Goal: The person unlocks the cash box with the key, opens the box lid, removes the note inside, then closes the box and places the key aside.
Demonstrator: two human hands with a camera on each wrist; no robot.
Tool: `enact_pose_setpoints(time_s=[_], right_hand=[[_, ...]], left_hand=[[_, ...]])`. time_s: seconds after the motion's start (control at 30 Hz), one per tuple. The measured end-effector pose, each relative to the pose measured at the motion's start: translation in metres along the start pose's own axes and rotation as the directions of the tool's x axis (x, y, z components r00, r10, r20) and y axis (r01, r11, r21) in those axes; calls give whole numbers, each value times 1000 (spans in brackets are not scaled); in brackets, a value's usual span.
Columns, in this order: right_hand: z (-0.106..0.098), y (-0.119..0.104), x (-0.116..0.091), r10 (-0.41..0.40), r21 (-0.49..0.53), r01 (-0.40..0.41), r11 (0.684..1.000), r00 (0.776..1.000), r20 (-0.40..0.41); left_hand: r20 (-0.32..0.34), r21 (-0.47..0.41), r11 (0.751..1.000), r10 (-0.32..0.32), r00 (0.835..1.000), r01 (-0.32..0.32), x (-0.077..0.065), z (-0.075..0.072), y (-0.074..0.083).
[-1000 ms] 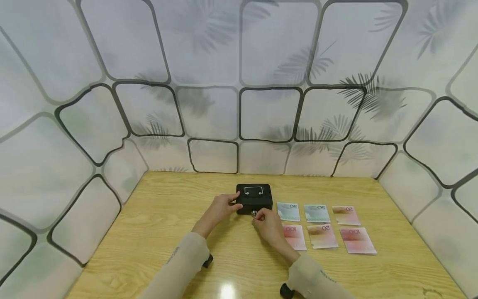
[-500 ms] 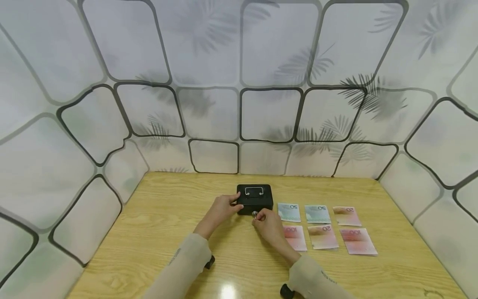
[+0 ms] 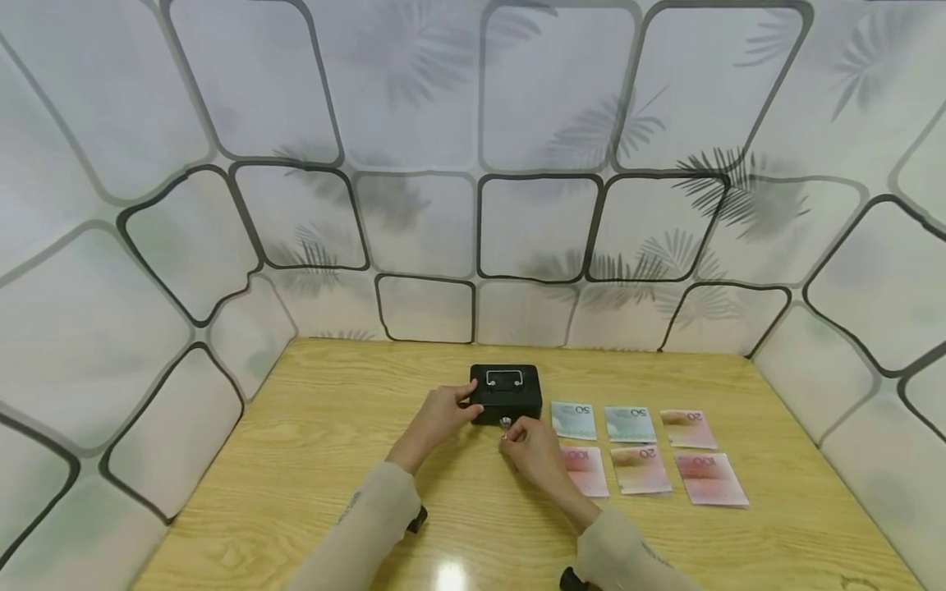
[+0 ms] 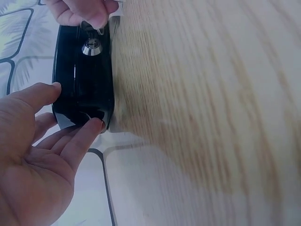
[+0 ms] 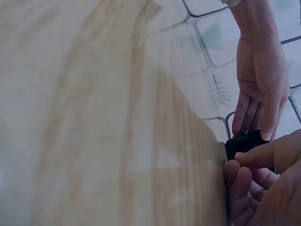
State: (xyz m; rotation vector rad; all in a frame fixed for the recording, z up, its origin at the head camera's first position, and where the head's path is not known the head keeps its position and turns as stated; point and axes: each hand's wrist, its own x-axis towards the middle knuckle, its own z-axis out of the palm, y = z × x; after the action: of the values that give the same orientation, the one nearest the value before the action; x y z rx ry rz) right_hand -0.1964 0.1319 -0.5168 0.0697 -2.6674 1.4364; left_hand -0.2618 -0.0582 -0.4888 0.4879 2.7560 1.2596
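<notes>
A small black cash box (image 3: 506,394) with a silver handle on its lid stands on the table. My left hand (image 3: 439,414) grips its left end. In the left wrist view, the fingertips of the left hand (image 4: 42,155) lie on the edges and end of the box. A round silver lock (image 4: 91,46) projects from the front face. At this lock my right hand (image 3: 535,447) pinches a small key, mostly hidden by the fingers. The right wrist view shows the thumb and curled fingers of the right hand (image 5: 263,179) close to the box's front.
Right of the box lie several banknotes in two rows: green 50 notes (image 3: 572,420), orange 20 notes (image 3: 640,469) and pink 100 notes (image 3: 711,478). The right forearm passes beside the nearest pink one. A patterned wall covering (image 3: 429,308) borders the wooden table (image 3: 332,443).
The head view has shifted slightly. My right fingertips sit a touch lower, and a little more of the silver lock shows. The left hand and the cash box keep their places.
</notes>
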Motion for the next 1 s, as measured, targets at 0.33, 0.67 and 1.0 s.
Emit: enact_pose_setpoints(time_s=[0.33, 0.67, 1.0], right_hand=[[-12, -8, -14, -64, 62, 59, 996, 995, 81], [-24, -7, -19, -55, 310, -10, 951, 979, 198], [-24, -9, -21, 72, 390, -175, 904, 962, 263]], left_hand=[[20, 12, 1000, 18, 1000, -18, -2, -2, -1], [17, 36, 999, 21, 1000, -21, 0, -3, 1], [19, 36, 999, 8, 1000, -9, 0, -3, 0]])
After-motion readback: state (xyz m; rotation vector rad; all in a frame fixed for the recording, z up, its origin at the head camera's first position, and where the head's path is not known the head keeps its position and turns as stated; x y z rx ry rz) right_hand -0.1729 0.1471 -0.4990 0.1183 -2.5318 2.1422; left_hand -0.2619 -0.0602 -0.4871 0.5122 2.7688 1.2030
